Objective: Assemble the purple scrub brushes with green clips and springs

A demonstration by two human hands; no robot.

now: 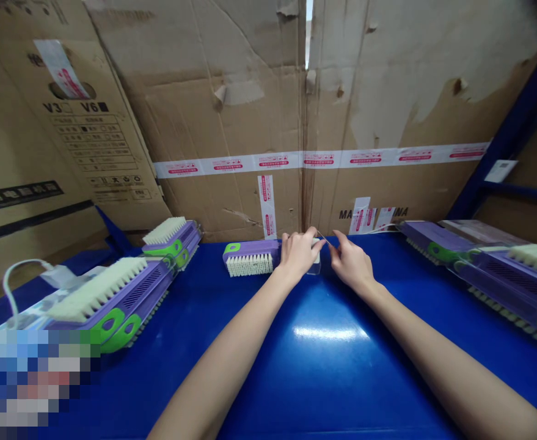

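A purple brush [252,256] with cream bristles and a green-ringed hole at its end lies near the back of the blue table. My left hand [298,252] is closed over the brush's right part and hides it. A clear plastic edge [314,267] shows under those fingers. Just to the right, my right hand [351,261] has thumb and forefinger drawn together in a pinch. A thin pale strand [324,237] runs between the fingertips of both hands; its exact kind is too small to tell.
Stacked purple brushes stand at the left [126,293] and the right [511,275] of the blue table [259,379]. A white charger with a cable [60,276] lies at the left. Cardboard [231,122] walls the back, and a blue metal post [506,128] rises at the right.
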